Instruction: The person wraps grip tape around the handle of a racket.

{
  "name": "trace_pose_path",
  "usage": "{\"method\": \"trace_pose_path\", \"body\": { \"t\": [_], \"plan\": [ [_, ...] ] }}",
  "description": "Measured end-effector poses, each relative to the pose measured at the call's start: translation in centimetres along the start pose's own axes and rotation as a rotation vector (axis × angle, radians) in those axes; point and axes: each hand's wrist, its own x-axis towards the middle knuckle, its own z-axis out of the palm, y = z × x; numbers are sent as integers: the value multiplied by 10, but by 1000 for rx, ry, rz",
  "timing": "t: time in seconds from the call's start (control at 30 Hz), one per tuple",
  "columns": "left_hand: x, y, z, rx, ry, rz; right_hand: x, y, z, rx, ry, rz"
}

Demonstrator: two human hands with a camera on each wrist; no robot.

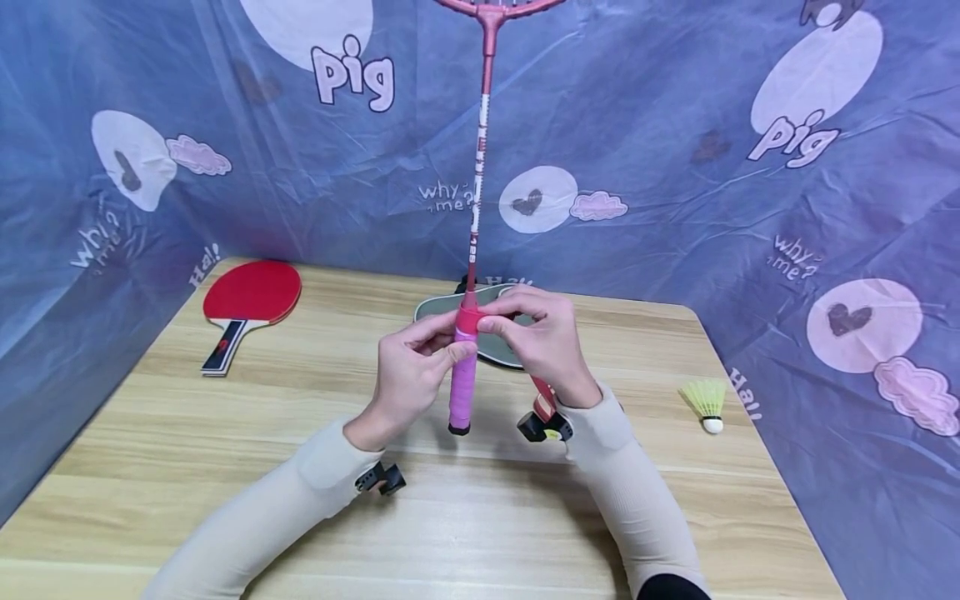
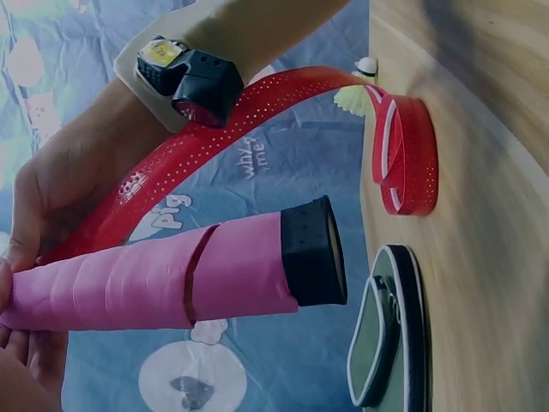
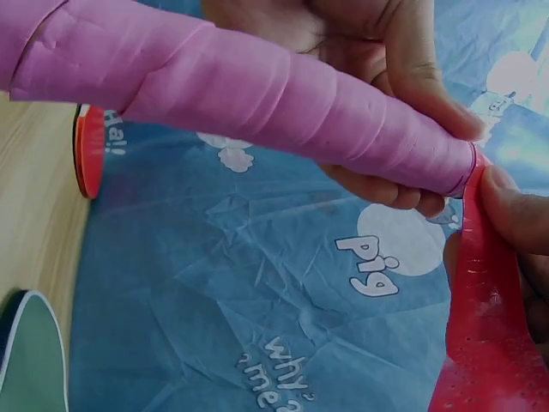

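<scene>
Fingers curled, the head view has my left hand (image 1: 408, 371) gripping the purple handle (image 1: 463, 387) of the upright racket (image 1: 479, 158) above the table (image 1: 300, 475) and my right hand (image 1: 543, 333) pinching red tape (image 1: 468, 322) round its top — should that pinch slacken, the wrap could loosen; the racket's head is cut off. From the left wrist, the tape's tail arcs to a coil (image 2: 419, 154) on the table, where a snag could tug the wrap crooked; my left fingers are cropped. From the right wrist, my thumb partly hides the tape's edge — its overlap I can't judge.
</scene>
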Motion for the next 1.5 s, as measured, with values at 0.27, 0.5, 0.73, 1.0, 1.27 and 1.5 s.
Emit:
{"method": "trace_pose_path", "body": {
  "t": [0.27, 0.5, 0.73, 1.0, 1.27, 1.5],
  "plan": [
    [2, -3, -5, -3, -29, 14, 0, -1, -3, -46, -70, -21],
    [2, -1, -8, -23, -60, 22, 1, -6, -7, -11, -111, 9],
    [1, 2, -6, -84, -85, 19, 1, -3, -2, 42, -53, 6],
    [1, 3, -6, 4, -72, -15, 0, -3, 4, 168, -11, 124],
    [0, 2, -7, -6, 39, 70, -2, -2, 8, 212, 19, 112],
    [0, -2, -6, 180, 52, 151, -6, -1, 11, 163, 60, 59]
  ]
}}
